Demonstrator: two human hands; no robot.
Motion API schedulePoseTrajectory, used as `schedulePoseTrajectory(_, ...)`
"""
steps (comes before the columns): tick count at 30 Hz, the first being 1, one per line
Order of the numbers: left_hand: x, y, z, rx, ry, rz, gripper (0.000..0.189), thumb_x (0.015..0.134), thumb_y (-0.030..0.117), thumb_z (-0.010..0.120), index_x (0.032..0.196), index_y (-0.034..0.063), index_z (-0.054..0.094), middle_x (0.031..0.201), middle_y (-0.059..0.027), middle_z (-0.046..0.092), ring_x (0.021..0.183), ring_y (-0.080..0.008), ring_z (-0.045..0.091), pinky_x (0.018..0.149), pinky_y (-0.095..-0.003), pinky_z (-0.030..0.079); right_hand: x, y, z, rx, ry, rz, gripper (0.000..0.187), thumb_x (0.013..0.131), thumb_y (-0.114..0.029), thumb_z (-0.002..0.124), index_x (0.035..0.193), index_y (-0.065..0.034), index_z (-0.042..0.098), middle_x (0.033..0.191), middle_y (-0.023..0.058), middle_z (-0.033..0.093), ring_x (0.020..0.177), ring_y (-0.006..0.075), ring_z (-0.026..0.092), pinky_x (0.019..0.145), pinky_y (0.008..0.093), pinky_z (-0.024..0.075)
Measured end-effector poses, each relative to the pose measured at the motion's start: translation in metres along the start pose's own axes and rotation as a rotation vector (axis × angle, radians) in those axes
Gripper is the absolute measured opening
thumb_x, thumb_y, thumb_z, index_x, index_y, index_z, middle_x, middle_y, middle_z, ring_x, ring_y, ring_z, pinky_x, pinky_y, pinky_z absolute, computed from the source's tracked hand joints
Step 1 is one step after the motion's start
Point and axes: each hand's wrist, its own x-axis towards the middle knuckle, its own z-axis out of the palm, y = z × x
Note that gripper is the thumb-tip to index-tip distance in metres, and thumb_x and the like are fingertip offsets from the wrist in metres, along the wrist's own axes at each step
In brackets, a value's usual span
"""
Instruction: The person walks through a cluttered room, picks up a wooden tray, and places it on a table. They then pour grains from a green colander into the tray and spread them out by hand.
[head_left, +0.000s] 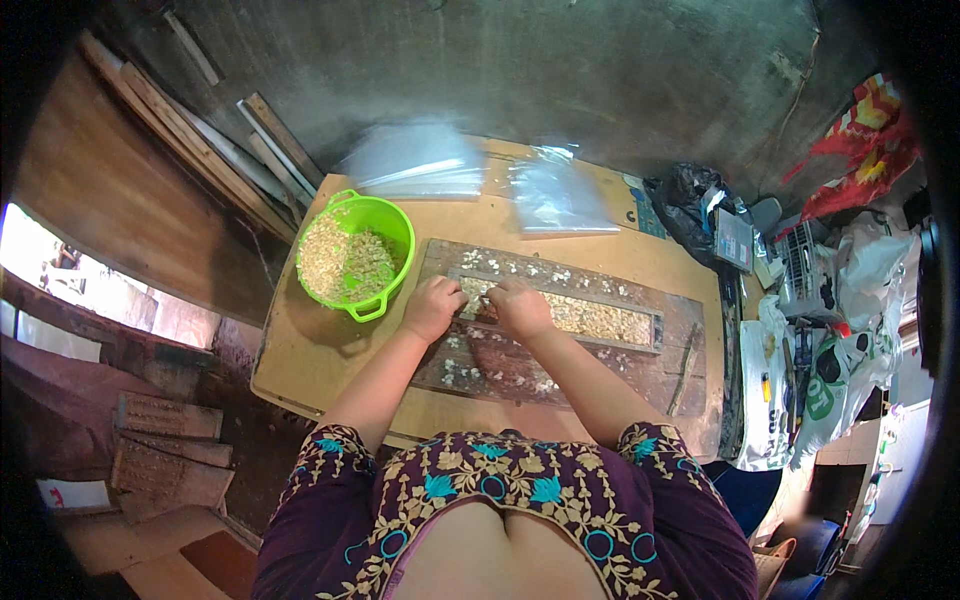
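Observation:
A long rectangular wooden frame lies on a dark wooden board, filled with pale flaky pieces. My left hand rests at the frame's left end, its fingertips on or close to the rim. Over the left part of the filling is my right hand, fingers bent down; whether they pinch any pieces is hidden. Loose pale bits are scattered on the board around the frame. Left of the board stands a bright green plastic colander or basin with handles, partly filled with similar flakes.
Clear plastic sheets or bags and a second stack lie at the table's back. A stick lies on the board's right end. Plastic bags and a black bag crowd the right side. Wooden planks lean at left.

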Motion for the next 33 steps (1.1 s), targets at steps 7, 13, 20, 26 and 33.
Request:
schedulePoseTrajectory(7, -0.012, 0.002, -0.002, 0.057, -0.007, -0.014, 0.018, 0.073, 0.012, 0.055, 0.086, 0.0123, 0.067, 0.089, -0.0016, 0.063, 0.089, -0.0222, 0.056, 0.077, -0.0346, 0.047, 0.011, -0.007, -0.006, 0.035, 0.018, -0.005, 0.008, 0.073, -0.009, 0.057, 0.081, -0.0088, 0.058, 0.082, 0.0112, 0.058, 0.079, 0.0327, 0.06, 0.066, 0.0426, 0.0493)
schedulePoseTrajectory(13, -0.021, 0.005, -0.002, 0.087, 0.025, -0.02, 0.02, 0.075, 0.011, 0.053, 0.089, 0.0115, 0.067, 0.095, -0.0003, 0.063, 0.091, -0.0216, 0.056, 0.079, -0.0346, 0.047, 0.022, -0.012, 0.005, 0.068, -0.042, -0.078, 0.009, 0.072, -0.008, 0.057, 0.081, -0.0095, 0.059, 0.083, 0.0113, 0.058, 0.08, 0.0325, 0.06, 0.067, 0.0421, 0.0498)
schedulePoseTrajectory(20, -0.025, 0.005, 0.002, 0.066, -0.017, -0.055, 0.022, 0.073, 0.008, 0.053, 0.091, 0.0085, 0.066, 0.098, -0.0031, 0.064, 0.094, -0.0252, 0.056, 0.081, -0.0352, 0.048, 0.021, -0.017, 0.011, 0.011, -0.019, -0.094, 0.013, 0.073, -0.008, 0.058, 0.086, -0.011, 0.062, 0.083, 0.0107, 0.059, 0.081, 0.0311, 0.061, 0.069, 0.0409, 0.0506)
schedulePoseTrajectory(26, -0.011, 0.016, -0.004, 0.041, -0.005, -0.072, 0.023, 0.068, 0.008, 0.059, 0.09, 0.0071, 0.064, 0.099, -0.0067, 0.062, 0.094, -0.0282, 0.055, 0.083, -0.0388, 0.046, -0.001, 0.004, -0.038, 0.25, 0.237, 0.277, 0.015, 0.081, -0.011, 0.062, 0.095, -0.0081, 0.067, 0.089, 0.0126, 0.066, 0.083, 0.0304, 0.064, 0.073, 0.0377, 0.0502)
schedulePoseTrajectory(33, 0.054, 0.084, 0.037, -0.132, -0.18, 0.076, 0.046, 0.074, 0.018, 0.061, 0.118, 0.0053, 0.054, 0.126, -0.0165, 0.049, 0.118, -0.036, 0.045, 0.096, -0.0478, 0.038, -0.129, 0.098, -0.129, 0.157, 0.61, 0.812, 0.018, 0.08, -0.011, 0.061, 0.096, -0.0046, 0.069, 0.092, 0.0163, 0.067, 0.084, 0.0251, 0.065, 0.074, 0.0324, 0.0491)
